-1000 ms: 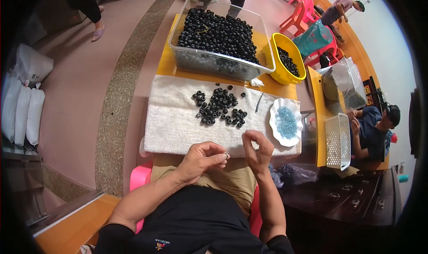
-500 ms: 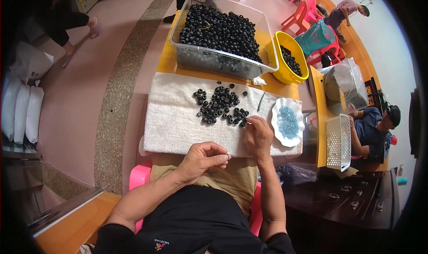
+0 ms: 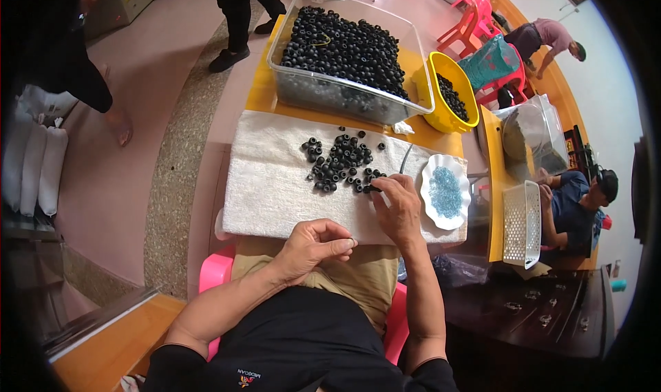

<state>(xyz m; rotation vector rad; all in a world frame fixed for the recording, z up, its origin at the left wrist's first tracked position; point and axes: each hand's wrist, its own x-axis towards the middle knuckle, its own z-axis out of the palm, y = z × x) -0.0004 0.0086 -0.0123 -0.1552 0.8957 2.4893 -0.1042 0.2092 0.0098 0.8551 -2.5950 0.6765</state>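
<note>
A loose pile of round black beads [image 3: 337,161] with holes through them lies on a white towel [image 3: 265,178]. At the pile's right edge is my right hand [image 3: 399,209], its thumb and index finger apart by the nearest beads. My left hand [image 3: 317,249] stays low at the towel's front edge, thumb and index finger pinched together; whatever sits at their tips is too small to name. Right of my right hand, a white scalloped dish [image 3: 460,220] holds small light-blue pieces [image 3: 445,191]. A thin dark strip [image 3: 406,158] lies on the towel near the dish.
Beyond the towel stand a clear plastic bin [image 3: 344,94] full of black beads and a yellow basin [image 3: 441,120] with more. A white perforated basket [image 3: 522,223] is at the right, near a seated person [image 3: 577,203]. Other people stand farther off.
My right hand has shifted slightly left, and its thumb and index finger have parted at the bead pile. My left hand has held still. People in the background have moved.
</note>
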